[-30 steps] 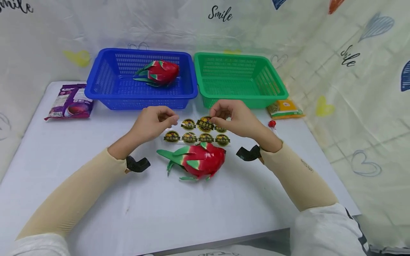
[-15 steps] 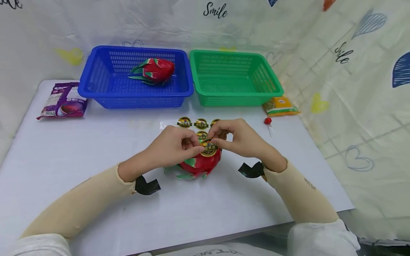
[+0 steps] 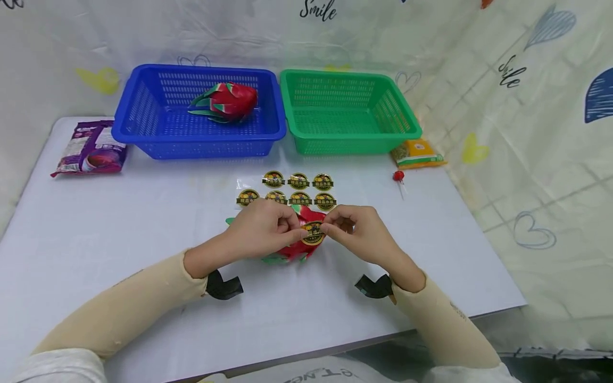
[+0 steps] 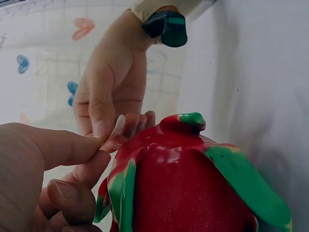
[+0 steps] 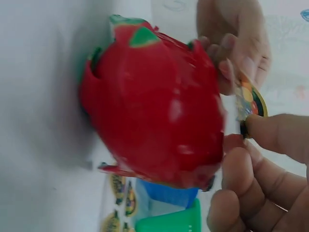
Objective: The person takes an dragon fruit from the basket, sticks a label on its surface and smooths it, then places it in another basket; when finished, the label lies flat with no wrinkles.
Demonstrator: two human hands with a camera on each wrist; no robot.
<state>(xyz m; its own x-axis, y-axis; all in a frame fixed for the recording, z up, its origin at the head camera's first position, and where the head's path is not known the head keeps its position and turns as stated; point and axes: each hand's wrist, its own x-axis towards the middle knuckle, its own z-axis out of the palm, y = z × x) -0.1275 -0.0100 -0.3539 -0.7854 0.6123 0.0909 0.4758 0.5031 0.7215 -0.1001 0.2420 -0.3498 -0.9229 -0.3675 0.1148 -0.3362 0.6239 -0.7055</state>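
Observation:
A round black-and-gold sticker [image 3: 313, 234] is stretched between my two hands, over the top side of a red dragon fruit [image 5: 154, 101] with green scale tips. My left hand [image 3: 261, 229] pinches the sticker's left edge between thumb and finger. The opposite edge is pinched by my right hand [image 3: 361, 234], clearly seen in the right wrist view. Whether the sticker touches the fruit's skin, I cannot tell. Part of the fruit is hidden behind my left hand. Just beyond it lies a clear sheet of similar stickers [image 3: 299, 181].
A blue basket [image 3: 206, 148] holding another dragon fruit [image 3: 234, 101] stands at the back, beside a green basket [image 3: 354, 144]. At left lies a purple packet [image 3: 91, 149]. A yellow packet [image 3: 419, 153] and a red lollipop [image 3: 398, 176] are at right.
Both hands have come nearer to me, from the sticker sheet to over the dragon fruit, carrying one sticker off the sheet. The left hand has joined the right in holding it.

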